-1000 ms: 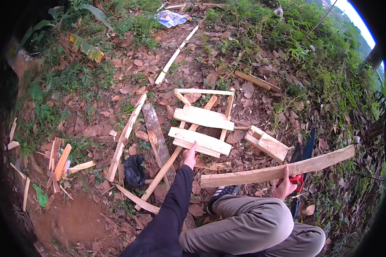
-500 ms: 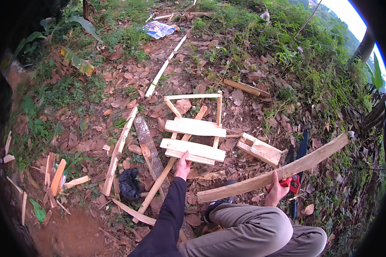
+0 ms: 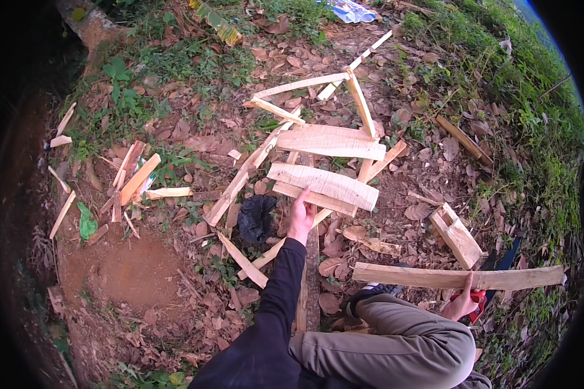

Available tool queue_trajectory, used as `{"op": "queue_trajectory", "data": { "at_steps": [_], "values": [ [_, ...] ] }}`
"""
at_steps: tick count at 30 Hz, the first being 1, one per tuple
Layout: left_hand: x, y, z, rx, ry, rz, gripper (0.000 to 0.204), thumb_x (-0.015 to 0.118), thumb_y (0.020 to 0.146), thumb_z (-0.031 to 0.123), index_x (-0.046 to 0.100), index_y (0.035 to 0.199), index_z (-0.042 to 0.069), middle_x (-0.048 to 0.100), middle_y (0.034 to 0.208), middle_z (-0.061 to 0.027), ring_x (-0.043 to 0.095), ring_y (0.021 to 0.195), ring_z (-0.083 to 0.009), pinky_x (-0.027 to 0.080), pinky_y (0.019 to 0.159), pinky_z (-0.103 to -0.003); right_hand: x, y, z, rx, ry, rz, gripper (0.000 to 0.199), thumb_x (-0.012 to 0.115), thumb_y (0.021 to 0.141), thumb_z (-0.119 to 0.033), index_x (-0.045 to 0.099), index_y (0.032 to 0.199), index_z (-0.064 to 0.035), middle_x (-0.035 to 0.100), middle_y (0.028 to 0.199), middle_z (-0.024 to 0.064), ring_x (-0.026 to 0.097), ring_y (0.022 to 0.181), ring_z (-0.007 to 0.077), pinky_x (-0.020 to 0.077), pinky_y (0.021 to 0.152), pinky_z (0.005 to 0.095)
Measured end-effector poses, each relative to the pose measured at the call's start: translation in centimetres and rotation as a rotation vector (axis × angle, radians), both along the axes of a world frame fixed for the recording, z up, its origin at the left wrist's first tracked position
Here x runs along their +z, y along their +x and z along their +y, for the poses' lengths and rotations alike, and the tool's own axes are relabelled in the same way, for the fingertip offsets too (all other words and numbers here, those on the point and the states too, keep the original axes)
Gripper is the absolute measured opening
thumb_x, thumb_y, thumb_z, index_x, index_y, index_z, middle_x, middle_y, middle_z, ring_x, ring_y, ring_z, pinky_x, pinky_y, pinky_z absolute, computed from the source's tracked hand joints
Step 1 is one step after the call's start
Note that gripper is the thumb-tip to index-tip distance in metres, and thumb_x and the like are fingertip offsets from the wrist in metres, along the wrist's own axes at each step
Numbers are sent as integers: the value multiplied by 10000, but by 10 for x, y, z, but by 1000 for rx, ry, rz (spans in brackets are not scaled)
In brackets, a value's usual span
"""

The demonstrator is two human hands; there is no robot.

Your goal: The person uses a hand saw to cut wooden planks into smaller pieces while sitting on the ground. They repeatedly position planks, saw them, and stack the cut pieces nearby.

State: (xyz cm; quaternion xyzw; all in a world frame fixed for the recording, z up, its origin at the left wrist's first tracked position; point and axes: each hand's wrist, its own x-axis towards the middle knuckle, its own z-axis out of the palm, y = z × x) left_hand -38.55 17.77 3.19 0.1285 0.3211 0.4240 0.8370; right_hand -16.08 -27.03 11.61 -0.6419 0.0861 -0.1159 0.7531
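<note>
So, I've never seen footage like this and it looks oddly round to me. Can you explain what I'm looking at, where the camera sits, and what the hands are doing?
There is no machine here: a person works with bare hands. The camera sits on the person's head and looks down, and its very wide lens bends straight edges near the rim, hence the round look. The ground is bare dirt, dry leaves and grass, strewn with wood offcuts. In the middle lies a rough wooden frame of thin slats with wider boards across it. The left hand, in a dark sleeve, touches the near board of that frame. The right hand grips a long plank lying across in front of the bent knee. A small wooden block lies nearby, and something red shows under the right hand; I can't tell what.
</note>
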Motion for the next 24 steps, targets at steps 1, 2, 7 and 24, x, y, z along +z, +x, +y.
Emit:
{"op": "queue_trajectory", "data": {
  "at_steps": [1,2,7,24],
  "values": [
    [-10,-36,15,66,71,61,240,735,906,96,650,1126,55,696,1055,-20,678,913,-102,564,738,-210,-1,-6,4,39,-4,34,261,817,864,-88,622,1038,-73,608,803,-40,472,572,13,344,460,206],
    [-23,-78,31,101,93,80,240,730,907,90,645,1129,60,687,1067,-30,676,928,-117,570,748,-218,3,-12,11,79,-3,70,266,816,865,-93,627,1051,-75,615,812,-37,474,575,15,345,462,206],
    [-28,-120,56,222,79,181,254,689,928,73,637,1175,49,691,1133,-43,675,1038,-148,577,841,-255,-4,5,15,-15,-43,1,321,821,866,-139,645,1124,-67,661,830,-4,438,496,30,314,411,221],
    [-88,-175,85,323,-169,484,462,725,849,58,559,1279,37,649,1208,-118,623,1165,-256,540,938,-464,-9,-10,39,34,-42,25,502,827,849,-113,600,1293,-60,658,866,0,442,494,39,307,399,216]
  ]
}}
